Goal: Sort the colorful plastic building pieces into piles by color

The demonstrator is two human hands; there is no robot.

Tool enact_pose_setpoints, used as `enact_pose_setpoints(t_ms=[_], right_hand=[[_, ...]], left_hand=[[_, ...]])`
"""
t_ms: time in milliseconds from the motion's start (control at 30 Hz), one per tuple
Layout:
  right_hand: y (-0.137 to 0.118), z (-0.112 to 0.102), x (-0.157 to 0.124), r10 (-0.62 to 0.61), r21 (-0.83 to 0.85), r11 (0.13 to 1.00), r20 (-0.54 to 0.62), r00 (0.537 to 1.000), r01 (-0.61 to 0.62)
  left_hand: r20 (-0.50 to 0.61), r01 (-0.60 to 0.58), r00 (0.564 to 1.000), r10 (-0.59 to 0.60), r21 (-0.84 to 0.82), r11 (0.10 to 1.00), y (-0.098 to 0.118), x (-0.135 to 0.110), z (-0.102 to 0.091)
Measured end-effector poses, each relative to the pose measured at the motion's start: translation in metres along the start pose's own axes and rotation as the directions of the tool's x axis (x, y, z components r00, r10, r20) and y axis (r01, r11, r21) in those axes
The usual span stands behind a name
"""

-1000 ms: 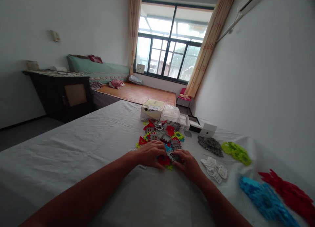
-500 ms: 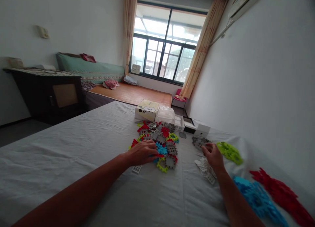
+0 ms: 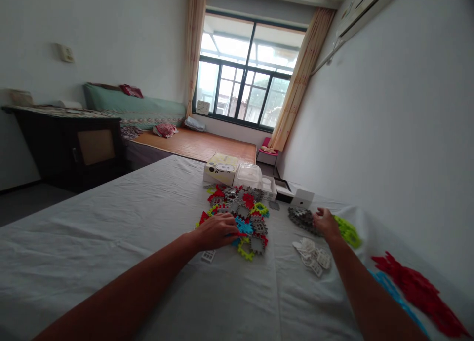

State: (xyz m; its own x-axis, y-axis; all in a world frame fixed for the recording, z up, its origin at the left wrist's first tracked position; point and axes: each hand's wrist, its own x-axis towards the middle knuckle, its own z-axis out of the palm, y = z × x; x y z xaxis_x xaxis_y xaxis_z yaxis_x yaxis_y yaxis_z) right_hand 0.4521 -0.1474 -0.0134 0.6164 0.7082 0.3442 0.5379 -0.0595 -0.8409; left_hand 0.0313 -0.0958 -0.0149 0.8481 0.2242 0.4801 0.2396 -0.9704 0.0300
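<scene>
A flat cluster of joined plastic pieces (image 3: 240, 212), in red, grey, blue and lime, lies on the white sheet. My left hand (image 3: 217, 231) rests on its near left edge with fingers curled down onto the pieces. My right hand (image 3: 326, 220) has reached to the right and lies on the pile of loose grey pieces (image 3: 300, 216), right beside the lime pile (image 3: 348, 231). Its fingers bend over the grey pieces; whether they hold one is hidden. Small white pieces (image 3: 313, 254) lie near my right forearm.
A red pile (image 3: 418, 294) and a blue pile (image 3: 396, 296) sit at the right edge. Boxes (image 3: 221, 168) and a clear tub (image 3: 248, 174) stand behind the cluster. One white piece (image 3: 208, 255) lies by my left wrist. A dark cabinet (image 3: 70, 141) stands left.
My right hand left the cluster's front edge and moved right, then farther back, onto the grey pile. My left hand stayed on the cluster. The camera tilted up slightly.
</scene>
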Motion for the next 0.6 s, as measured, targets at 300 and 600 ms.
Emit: enact_pose_setpoints(t_ms=[300,600], right_hand=[[-0.032,0.095,-0.011,-0.168,-0.570,0.736,0.368,0.914,0.365],[-0.041,0.120,-0.008,-0.029,-0.776,0.544,0.364,0.931,0.320]], left_hand=[[0.015,0.016,1.000,-0.016,0.009,1.000,0.003,0.000,-0.003],[0.026,0.015,1.000,-0.015,0.020,1.000,0.002,0.000,-0.003]])
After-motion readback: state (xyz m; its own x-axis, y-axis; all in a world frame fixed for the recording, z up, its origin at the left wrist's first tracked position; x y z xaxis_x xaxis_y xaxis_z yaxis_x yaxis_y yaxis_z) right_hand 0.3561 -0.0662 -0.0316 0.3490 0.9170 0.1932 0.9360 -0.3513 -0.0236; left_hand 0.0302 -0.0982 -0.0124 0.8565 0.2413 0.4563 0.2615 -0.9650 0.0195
